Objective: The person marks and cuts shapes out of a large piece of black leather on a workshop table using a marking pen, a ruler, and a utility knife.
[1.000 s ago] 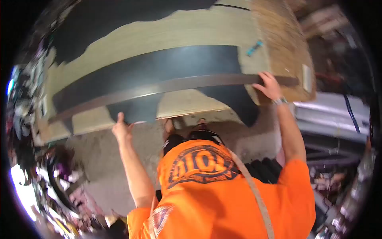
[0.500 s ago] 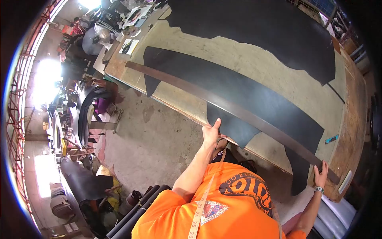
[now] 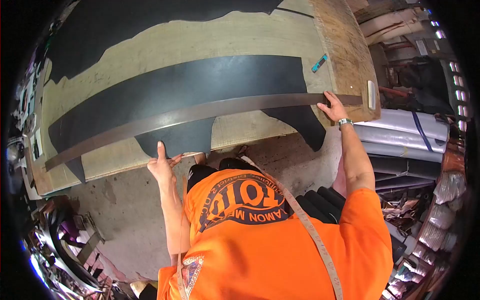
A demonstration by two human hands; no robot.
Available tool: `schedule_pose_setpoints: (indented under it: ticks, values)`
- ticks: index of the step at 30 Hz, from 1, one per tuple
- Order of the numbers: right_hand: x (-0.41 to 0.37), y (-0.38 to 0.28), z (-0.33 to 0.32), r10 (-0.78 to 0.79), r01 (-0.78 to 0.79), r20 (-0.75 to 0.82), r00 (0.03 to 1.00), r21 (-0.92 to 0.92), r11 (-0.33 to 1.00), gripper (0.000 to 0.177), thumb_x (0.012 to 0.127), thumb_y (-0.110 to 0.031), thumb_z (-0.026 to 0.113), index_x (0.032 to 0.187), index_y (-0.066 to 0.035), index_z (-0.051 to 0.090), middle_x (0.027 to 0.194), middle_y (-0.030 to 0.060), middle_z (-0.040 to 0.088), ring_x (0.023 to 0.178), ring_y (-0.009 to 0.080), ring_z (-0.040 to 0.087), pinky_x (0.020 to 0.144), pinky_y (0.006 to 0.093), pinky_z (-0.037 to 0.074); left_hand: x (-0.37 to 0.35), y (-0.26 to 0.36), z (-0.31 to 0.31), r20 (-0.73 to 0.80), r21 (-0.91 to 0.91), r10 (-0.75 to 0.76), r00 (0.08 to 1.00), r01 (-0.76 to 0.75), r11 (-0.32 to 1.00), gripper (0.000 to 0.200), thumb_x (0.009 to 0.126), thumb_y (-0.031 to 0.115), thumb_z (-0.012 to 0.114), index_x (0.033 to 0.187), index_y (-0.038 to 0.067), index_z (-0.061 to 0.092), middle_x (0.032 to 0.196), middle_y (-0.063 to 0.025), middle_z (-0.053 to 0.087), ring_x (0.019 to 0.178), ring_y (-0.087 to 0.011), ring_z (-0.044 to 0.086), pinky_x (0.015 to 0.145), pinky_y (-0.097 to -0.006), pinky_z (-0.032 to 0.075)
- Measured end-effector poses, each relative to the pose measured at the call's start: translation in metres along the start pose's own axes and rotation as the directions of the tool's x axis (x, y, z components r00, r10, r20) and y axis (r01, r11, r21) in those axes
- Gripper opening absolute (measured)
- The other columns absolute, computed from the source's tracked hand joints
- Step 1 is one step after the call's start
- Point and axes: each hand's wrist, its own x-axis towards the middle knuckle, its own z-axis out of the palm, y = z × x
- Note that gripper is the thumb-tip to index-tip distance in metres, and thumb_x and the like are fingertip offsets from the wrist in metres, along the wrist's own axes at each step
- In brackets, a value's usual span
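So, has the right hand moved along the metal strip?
No: the right hand presses the metal strip at the same spot, near the table's right end, as before.

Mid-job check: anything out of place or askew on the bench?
Only the black sheet: two ragged flaps hang off the bench front edge, one below the right hand pressing the metal straightedge, one at the far left end. The left hand touches the middle flap. Nothing spilled.
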Motion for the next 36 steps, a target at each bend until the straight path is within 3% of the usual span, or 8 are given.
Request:
schedule_pose_setpoints:
  ticks: [7, 11, 15, 19, 26, 28, 31, 36]
  values:
    - [-0.038, -0.024, 0.016, -0.039, 0.067, -0.176, 0.984, 0.157, 0.985, 0.063, 0.089, -0.033, 0.075, 0.142, -0.006, 0.054, 0.153, 0.0209, 0.046, 0.141, 0.036, 0.045, 0.115, 0.0414, 0.038, -0.046, 0.035, -0.032, 0.354, 0.487, -0.113, 0.928, -0.08, 0.87, 0.049, 0.095, 0.038, 0.071, 0.092, -0.01, 0.065, 0.091, -0.0177, 0.073, 0.079, -0.0259, 0.071, 0.07, -0.0338, 0.058]
    - [-0.073, -0.052, 0.01, 0.029, 0.036, -0.218, 0.975, 0.287, 0.957, 0.054, 0.092, -0.027, 0.074, 0.138, -0.005, 0.058, 0.149, 0.0206, 0.052, 0.138, 0.033, 0.05, 0.113, 0.0399, 0.041, -0.103, 0.081, -0.057, 0.973, 0.041, 0.004, 0.231, -0.189, 0.981, 0.044, 0.093, 0.038, 0.071, 0.097, -0.006, 0.073, 0.091, -0.0123, 0.074, 0.086, -0.0278, 0.068, 0.088, -0.0411, 0.051]
    - [-0.08, -0.056, 0.0, -0.106, 0.183, -0.304, 0.947, 0.238, 0.954, 0.047, 0.095, -0.025, 0.072, 0.134, -0.002, 0.062, 0.142, 0.0201, 0.059, 0.136, 0.0314, 0.053, 0.114, 0.041, 0.039, -0.083, 0.144, -0.065, 0.938, 0.119, -0.106, -0.33, 0.019, 0.993, 0.038, 0.093, 0.037, 0.069, 0.1, 0.0, 0.075, 0.088, -0.0114, 0.073, 0.082, -0.0265, 0.067, 0.085, -0.0392, 0.05]
    - [-0.055, -0.065, -0.045, -0.056, 0.134, -0.24, 0.969, 0.323, 0.937, 0.046, 0.101, -0.022, 0.063, 0.142, -0.001, 0.057, 0.144, 0.0137, 0.059, 0.135, 0.0226, 0.053, 0.115, 0.0368, 0.038, -0.103, 0.312, -0.07, 0.948, 0.004, -0.133, -0.288, -0.409, 0.913, 0.038, 0.094, 0.039, 0.067, 0.096, 0.001, 0.074, 0.084, -0.0106, 0.072, 0.078, -0.0239, 0.065, 0.081, -0.0378, 0.049]
    - [-0.003, -0.119, -0.199, -0.251, 0.48, -0.496, 0.832, 0.412, 0.775, 0.044, 0.106, -0.024, 0.05, 0.142, 0.002, 0.054, 0.144, 0.0152, 0.057, 0.135, 0.0255, 0.053, 0.116, 0.0395, 0.038, -0.164, 0.415, 0.008, 0.996, -0.076, -0.043, -0.084, -0.985, 0.155, 0.039, 0.096, 0.041, 0.065, 0.09, 0.003, 0.071, 0.079, -0.0091, 0.07, 0.07, -0.0194, 0.063, 0.073, -0.0353, 0.049]
    - [0.012, -0.157, -0.261, -0.394, 0.582, -0.459, 0.796, 0.761, 0.288, 0.058, 0.106, -0.045, 0.042, 0.139, 0.0, 0.056, 0.134, 0.0208, 0.062, 0.125, 0.0339, 0.058, 0.112, 0.0467, 0.042, -0.168, 0.404, 0.043, 0.997, -0.078, 0.001, -0.078, -0.995, 0.055, 0.04, 0.096, 0.042, 0.065, 0.088, 0.003, 0.071, 0.077, -0.0087, 0.07, 0.068, -0.0182, 0.062, 0.07, -0.0346, 0.048]
    - [0.011, -0.241, -0.299, -0.717, 0.486, -0.459, 0.524, 0.853, -0.19, 0.071, 0.104, -0.059, 0.038, 0.14, 0.001, 0.055, 0.133, 0.0242, 0.063, 0.124, 0.0411, 0.058, 0.111, 0.0548, 0.04, -0.165, 0.38, 0.105, 0.993, -0.114, 0.032, -0.112, -0.99, 0.086, 0.041, 0.097, 0.043, 0.064, 0.085, 0.004, 0.069, 0.075, -0.0081, 0.069, 0.065, -0.0163, 0.061, 0.067, -0.0335, 0.048]
    - [-0.007, -0.32, -0.233, -0.953, -0.187, 0.064, 0.297, 0.982, 0.008, 0.089, 0.099, -0.072, 0.03, 0.148, 0.001, 0.042, 0.135, 0.039, 0.054, 0.122, 0.0495, 0.058, 0.103, 0.0614, 0.045, -0.136, 0.318, 0.171, 0.993, -0.114, 0.038, -0.113, -0.804, 0.583, 0.043, 0.098, 0.045, 0.062, 0.081, 0.005, 0.068, 0.071, -0.0071, 0.068, 0.06, -0.0131, 0.059, 0.061, -0.0317, 0.047]
